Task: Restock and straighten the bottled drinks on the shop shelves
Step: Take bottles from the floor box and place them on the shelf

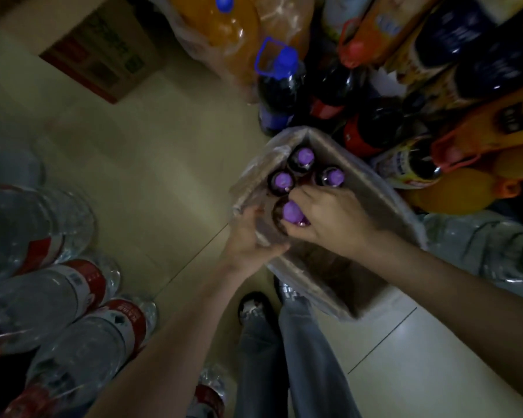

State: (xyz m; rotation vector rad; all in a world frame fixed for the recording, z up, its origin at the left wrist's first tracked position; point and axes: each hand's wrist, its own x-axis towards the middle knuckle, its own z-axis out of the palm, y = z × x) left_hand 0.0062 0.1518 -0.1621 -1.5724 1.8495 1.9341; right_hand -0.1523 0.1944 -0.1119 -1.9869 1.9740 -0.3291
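Observation:
A cardboard tray point(372, 188) wrapped in torn plastic film lies on the floor, holding several dark bottles with purple caps. Three of them point(305, 156) stand at its far end. My right hand point(329, 220) grips the neck of a nearer purple-capped bottle point(293, 212). My left hand point(248, 236) holds the tray's left rim and film, fingers curled over the edge. The near half of the tray looks empty.
Large water bottles with red labels point(73, 303) crowd the left. Orange and dark soda bottles point(375, 122) with blue, red and orange caps fill the top right. A cardboard box point(100, 55) sits at top left. My legs and shoes point(254, 306) stand below the tray.

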